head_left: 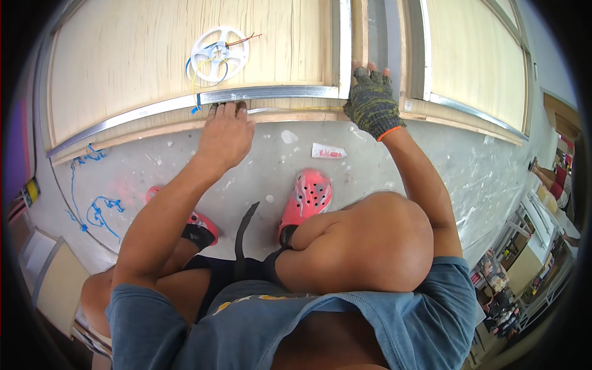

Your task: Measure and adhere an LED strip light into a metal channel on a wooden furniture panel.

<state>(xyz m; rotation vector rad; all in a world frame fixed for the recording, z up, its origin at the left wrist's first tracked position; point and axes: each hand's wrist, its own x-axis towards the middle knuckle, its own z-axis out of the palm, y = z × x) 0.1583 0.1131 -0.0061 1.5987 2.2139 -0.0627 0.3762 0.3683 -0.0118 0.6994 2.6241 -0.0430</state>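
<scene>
Yellow wire [320, 109] lies along the near side of the metal rail [277, 93], lengthwise left to right, its right end closest to the gloved right hand [374, 102], fingers slightly spread beside the rail's right end. Bare left hand [227, 132] meets the rail's near edge, fingertips hidden, grip impossible to tell.

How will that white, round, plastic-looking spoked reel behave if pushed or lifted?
The white plastic-looking reel is probably light, being largely open between its spokes. Lying flat, it seems apt to slide rather than roll. Its loose, thin coloured wires look floppy and may trail.
</scene>
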